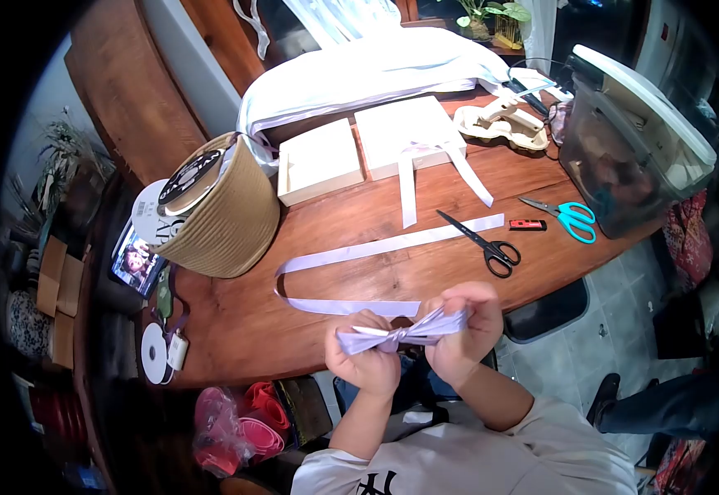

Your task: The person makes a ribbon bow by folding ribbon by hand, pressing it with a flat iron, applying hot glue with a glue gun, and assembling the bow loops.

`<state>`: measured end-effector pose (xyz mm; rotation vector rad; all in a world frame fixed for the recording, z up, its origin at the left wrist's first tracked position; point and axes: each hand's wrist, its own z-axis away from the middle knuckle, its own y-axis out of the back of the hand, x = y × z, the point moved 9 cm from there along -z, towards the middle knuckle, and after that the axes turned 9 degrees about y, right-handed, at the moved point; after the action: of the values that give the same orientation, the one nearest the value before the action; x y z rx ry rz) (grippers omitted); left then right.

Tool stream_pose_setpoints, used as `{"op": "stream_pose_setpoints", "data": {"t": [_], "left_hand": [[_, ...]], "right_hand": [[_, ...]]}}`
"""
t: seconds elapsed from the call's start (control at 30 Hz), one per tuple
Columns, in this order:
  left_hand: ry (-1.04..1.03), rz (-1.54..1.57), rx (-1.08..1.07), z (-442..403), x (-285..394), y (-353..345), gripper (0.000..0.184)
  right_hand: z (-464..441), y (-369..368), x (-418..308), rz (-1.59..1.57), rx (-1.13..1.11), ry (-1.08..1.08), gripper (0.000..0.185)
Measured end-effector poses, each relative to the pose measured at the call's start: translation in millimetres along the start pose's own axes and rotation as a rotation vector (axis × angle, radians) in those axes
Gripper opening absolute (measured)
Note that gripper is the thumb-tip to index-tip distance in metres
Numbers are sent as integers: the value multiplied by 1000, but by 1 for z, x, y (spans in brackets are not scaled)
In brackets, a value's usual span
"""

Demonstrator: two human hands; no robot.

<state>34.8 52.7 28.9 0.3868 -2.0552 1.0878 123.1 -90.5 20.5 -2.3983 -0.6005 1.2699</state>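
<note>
Lilac bow [432, 330] sits at the near edge of the table [252, 351], its loops pinched by the fingers of our left hand [365, 365] and right hand [464, 346] — we should pull both sides evenly, keeping the knot [399, 336] centred.

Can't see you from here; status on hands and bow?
Left hand and right hand pinching bow. Bow knotted at middle. Ribbon lies beyond; nothing seems in the way.

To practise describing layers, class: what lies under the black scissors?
A strip of lavender ribbon passes beneath the blades of the black scissors, with the wooden table below. Whatever is directly under the blades is covered.
</note>
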Motion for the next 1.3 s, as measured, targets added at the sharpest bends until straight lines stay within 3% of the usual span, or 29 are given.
{"op": "stream_pose_setpoints", "data": {"t": [0.1, 0.23, 0.3, 0.5, 0.53, 0.63, 0.67, 0.77, 0.8, 0.83, 1.0, 1.1, 1.13, 1.17, 1.23, 1.27, 1.3], "left_hand": [[54, -51, 75, -4, 0, 0, 30], [299, 52, 189, -5, -22, 4, 21], [272, -54, 119, -6, -22, 8, 16], [236, -199, 94, -12, -24, 19, 16], [222, -231, 67, -11, -24, 18, 18], [79, -356, 13, -8, -13, 13, 25], [21, -420, -12, -3, -9, 16, 29], [-149, -488, -45, 1, 8, 9, 41], [-125, -511, -67, 1, 16, -2, 44], [-269, -582, -65, 0, 19, 2, 42], [-141, -517, -76, -6, 5, -8, 30], [-157, -538, 29, -27, 9, -12, 35], [-111, -466, -30, -35, 11, -19, 30], [-124, -440, -16, -48, 8, -11, 26], [-71, -407, 24, -75, 3, 2, 24], [-44, -391, 45, -84, 0, 8, 24], [-18, -376, 58, -91, -5, 10, 24]], "right_hand": [[-4, -1, 9, -80, 60, -62, 8], [-12, -12, 17, -198, 73, -262, 6], [-16, -4, 25, -168, 33, -276, 5], [-27, -13, -14, 466, -380, 358, 13], [-31, -14, -22, 479, -355, 436, 9], [-33, -5, -9, 409, -374, 329, 10], [-27, 0, 4, 327, -371, 84, 13], [-6, -3, 30, -88, -304, -357, 23], [-5, -6, 35, -182, -318, -424, 25], [-3, -9, 39, -280, -332, -495, 26], [-1, -14, 55, -556, -246, -814, 21], [-37, -23, 15, 12, -940, -198, 18], [-43, -21, 0, 167, -1210, -297, 22], [-48, -12, 3, 220, -1262, 36, 27], [-114, 23, 6, 359, -993, -81, 17], [-153, 57, 23, 443, -645, -299, 8], [-203, 82, 20, 240, -421, -67, 2]]}}
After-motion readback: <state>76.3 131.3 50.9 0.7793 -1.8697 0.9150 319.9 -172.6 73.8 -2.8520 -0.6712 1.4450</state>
